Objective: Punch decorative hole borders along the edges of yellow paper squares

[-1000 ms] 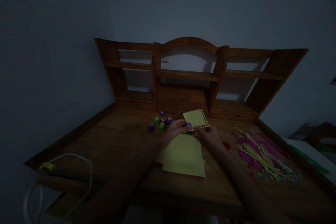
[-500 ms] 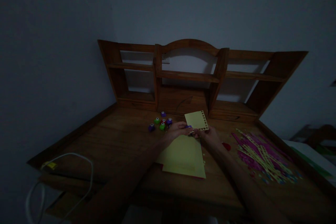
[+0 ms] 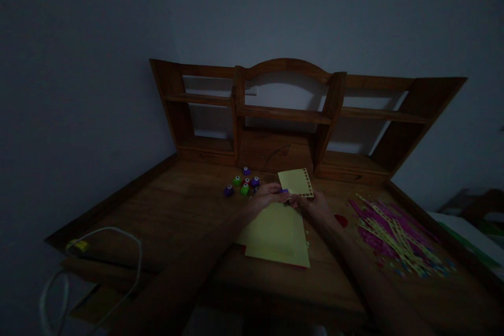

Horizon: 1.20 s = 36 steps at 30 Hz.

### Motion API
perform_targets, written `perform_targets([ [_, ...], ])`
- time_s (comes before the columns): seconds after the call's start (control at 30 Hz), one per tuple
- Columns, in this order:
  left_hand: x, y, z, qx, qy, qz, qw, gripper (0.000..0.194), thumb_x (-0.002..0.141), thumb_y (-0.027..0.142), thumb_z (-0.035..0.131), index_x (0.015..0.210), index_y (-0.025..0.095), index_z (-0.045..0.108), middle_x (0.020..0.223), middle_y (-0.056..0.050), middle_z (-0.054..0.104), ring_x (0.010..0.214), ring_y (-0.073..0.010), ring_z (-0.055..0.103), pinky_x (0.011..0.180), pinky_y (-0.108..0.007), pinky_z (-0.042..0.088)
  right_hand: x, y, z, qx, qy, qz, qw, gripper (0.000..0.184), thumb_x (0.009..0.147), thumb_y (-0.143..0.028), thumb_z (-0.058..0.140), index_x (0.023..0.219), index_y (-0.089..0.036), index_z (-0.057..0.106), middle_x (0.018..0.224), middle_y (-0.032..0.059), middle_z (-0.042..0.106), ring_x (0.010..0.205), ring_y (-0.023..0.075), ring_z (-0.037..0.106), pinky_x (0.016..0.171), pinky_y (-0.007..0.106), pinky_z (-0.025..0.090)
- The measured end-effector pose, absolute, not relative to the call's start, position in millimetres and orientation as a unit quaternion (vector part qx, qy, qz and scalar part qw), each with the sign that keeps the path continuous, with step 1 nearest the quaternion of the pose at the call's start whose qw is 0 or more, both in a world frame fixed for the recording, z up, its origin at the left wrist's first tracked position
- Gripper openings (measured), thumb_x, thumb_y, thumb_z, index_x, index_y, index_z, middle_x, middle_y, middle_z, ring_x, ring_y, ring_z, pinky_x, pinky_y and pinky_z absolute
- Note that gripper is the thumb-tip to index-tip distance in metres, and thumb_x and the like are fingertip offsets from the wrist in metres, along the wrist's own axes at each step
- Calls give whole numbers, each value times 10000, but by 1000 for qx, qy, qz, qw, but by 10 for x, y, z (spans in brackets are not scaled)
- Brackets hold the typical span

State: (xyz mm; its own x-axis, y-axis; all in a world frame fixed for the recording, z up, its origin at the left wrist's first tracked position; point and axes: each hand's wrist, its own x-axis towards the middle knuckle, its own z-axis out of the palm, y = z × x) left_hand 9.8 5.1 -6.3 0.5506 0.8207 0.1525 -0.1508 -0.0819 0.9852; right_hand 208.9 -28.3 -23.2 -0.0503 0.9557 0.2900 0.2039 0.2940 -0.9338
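My left hand is closed around a small purple paper punch, most of it hidden by the fingers. In my right hand is a yellow paper sheet, pinched near its lower edge. Punched cut-outs run down the sheet's right side and along part of its bottom edge. That bottom edge meets the punch between my hands; whether it sits inside the slot I cannot tell. Beneath my hands lies a stack of yellow paper, with a red edge showing under it.
Several purple, green and red punches stand left of my hands. Right of my forearm lie a red piece and a pile of yellow and pink punched strips. A wooden shelf backs the desk; a white cable hangs at left.
The view has shifted very slightly. My hands keep almost the same hold on the punch and the yellow sheet.
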Motion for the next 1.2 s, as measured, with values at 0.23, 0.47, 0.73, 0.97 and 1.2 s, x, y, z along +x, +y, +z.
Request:
perform_targets([
  [0.23, 125, -15, -14, 604, 276, 402, 630, 422, 618, 362, 836, 945, 127, 707, 962, -101, 709, 820, -195, 638, 773, -298, 458, 2093, -277, -232, -469, -631, 364, 500, 275, 762, -445, 708, 745, -170, 726, 726, 69, 739, 656, 224, 673, 640, 305, 501],
  [0.47, 174, -1, -10, 598, 289, 415, 622, 364, 572, 325, 853, 851, 133, 721, 859, -78, 710, 742, -185, 621, 728, -295, 456, 2076, -293, -236, -471, -631, 364, 498, 284, 757, -450, 716, 745, -167, 728, 760, 73, 748, 679, 221, 682, 664, 295, 509],
  [0.73, 172, -24, 13, 594, 279, 421, 626, 414, 592, 356, 852, 904, 120, 715, 910, -96, 708, 780, -185, 625, 753, -291, 458, 2079, -277, -251, -454, -634, 370, 504, 323, 794, -476, 686, 759, -157, 719, 759, 87, 745, 682, 228, 682, 662, 306, 511],
  [0.97, 200, 23, -39, 612, 244, 432, 616, 422, 663, 392, 817, 964, 121, 700, 980, -101, 697, 876, -187, 622, 829, -292, 439, 2092, -279, -204, -459, -602, 375, 535, 375, 822, -490, 659, 647, -160, 687, 688, 84, 718, 629, 202, 655, 630, 290, 498],
  [1.2, 146, 90, -75, 620, 256, 440, 597, 404, 719, 429, 769, 973, 120, 708, 972, -104, 698, 858, -189, 618, 790, -288, 439, 2092, -266, -213, -448, -604, 393, 529, 357, 796, -491, 691, 690, -150, 701, 686, 92, 715, 612, 202, 647, 613, 295, 502],
])
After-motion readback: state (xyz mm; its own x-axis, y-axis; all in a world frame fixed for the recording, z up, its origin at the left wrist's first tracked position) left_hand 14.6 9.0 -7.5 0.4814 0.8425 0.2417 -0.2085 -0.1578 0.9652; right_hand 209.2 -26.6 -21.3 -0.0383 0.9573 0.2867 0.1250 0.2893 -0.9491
